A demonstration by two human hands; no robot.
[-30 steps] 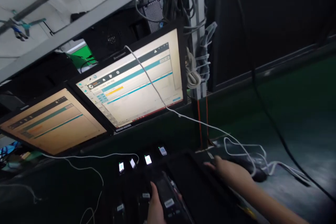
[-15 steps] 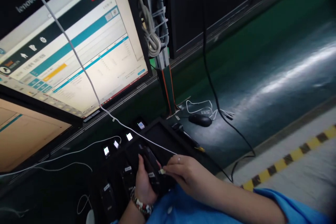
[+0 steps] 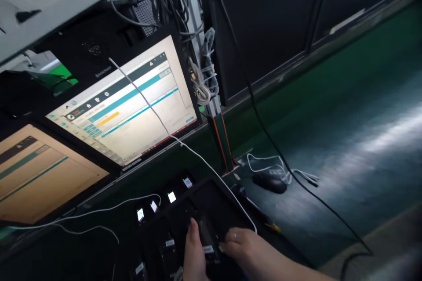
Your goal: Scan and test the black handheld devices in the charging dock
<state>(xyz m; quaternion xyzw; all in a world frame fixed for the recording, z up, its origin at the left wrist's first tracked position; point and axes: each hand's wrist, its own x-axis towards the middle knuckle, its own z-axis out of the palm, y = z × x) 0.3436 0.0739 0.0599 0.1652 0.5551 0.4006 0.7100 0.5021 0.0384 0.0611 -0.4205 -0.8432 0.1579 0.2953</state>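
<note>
My left hand [image 3: 194,252] is closed round a black handheld device [image 3: 207,230] with a white label near its lower end. The thumb lies along the device's left edge. At the device's right side, my right hand [image 3: 245,246] pinches the end of a white cable [image 3: 214,167]. This end is small and dim, and I cannot tell whether it is plugged in. Both hands are above a black tray [image 3: 227,186]. To the left, further black labelled devices [image 3: 169,252] lie in the dark tray area.
Several small lit screens [image 3: 171,196] stand behind the tray. Two monitors show software windows, the brighter monitor [image 3: 141,109] right of the dimmer one [image 3: 42,175]. A black mouse [image 3: 269,182] and a black cable [image 3: 255,105] are on the right, on the green bench [image 3: 346,140].
The view has tilted up and back, so the hands and tray sit lower in the picture. The left hand keeps the device, and the right hand stays at its side with the cable.
</note>
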